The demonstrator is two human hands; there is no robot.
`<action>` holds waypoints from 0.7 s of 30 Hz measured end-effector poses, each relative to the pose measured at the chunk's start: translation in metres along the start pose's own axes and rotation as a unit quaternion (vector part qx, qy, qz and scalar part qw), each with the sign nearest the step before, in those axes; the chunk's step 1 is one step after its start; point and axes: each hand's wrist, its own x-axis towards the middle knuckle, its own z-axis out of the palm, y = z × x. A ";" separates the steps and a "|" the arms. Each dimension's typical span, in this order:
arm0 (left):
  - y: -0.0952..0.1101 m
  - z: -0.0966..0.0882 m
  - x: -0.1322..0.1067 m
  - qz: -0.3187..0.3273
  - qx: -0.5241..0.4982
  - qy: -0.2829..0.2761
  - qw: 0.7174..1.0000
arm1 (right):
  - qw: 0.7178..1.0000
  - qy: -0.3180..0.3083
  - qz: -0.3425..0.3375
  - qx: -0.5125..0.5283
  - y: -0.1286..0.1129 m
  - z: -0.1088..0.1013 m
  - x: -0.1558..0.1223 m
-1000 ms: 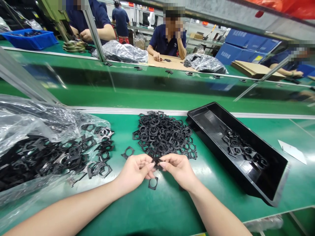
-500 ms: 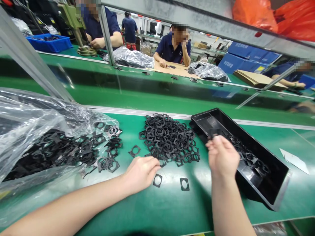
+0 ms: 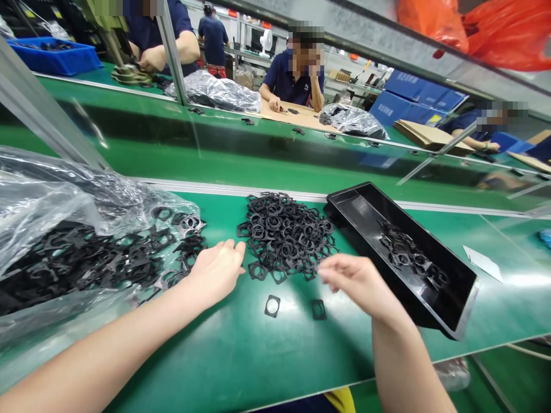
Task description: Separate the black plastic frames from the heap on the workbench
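A heap of small black square frames with round holes [image 3: 286, 235] lies on the green belt [image 3: 241, 355] in front of me. My left hand [image 3: 217, 269] rests palm down at the heap's left edge, fingers stretched out, nothing seen in it. My right hand [image 3: 357, 281] hovers just right of the heap, fingers pointing left and slightly blurred, with nothing visible in them. Two single frames [image 3: 272, 306] [image 3: 318, 310] lie flat between my hands. A black tray [image 3: 462, 321] to the right holds several frames [image 3: 404, 255].
A clear plastic bag [image 3: 51, 201] spilling many black parts [image 3: 86, 258] fills the left. A white slip [image 3: 482, 264] lies right of the tray. Beyond a metal rail, other people sit at a far bench with bags, cardboard and a blue bin [image 3: 55, 57].
My hands parted after holding a piece together. The right hand went over to the tray and has come back towards the heap. The left hand slid to the heap's left edge.
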 end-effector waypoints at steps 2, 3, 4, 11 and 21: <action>-0.002 -0.001 0.000 0.006 -0.018 -0.004 1.000 | 0.993 -0.070 -0.013 -0.096 -0.006 0.025 -0.012; -0.004 -0.002 0.001 0.007 -0.021 -0.007 1.000 | 0.984 -0.097 -0.029 -0.147 -0.006 0.037 -0.016; -0.005 -0.002 0.001 0.010 -0.021 -0.008 1.000 | 0.973 -0.113 -0.041 -0.196 -0.006 0.049 -0.020; -0.008 0.002 -0.001 0.054 -0.011 0.009 0.998 | 0.902 -0.146 -0.087 -0.396 0.004 0.082 -0.027; 0.007 0.005 0.001 0.133 -0.255 0.042 0.957 | 0.953 -0.120 -0.123 -0.250 -0.005 0.070 -0.013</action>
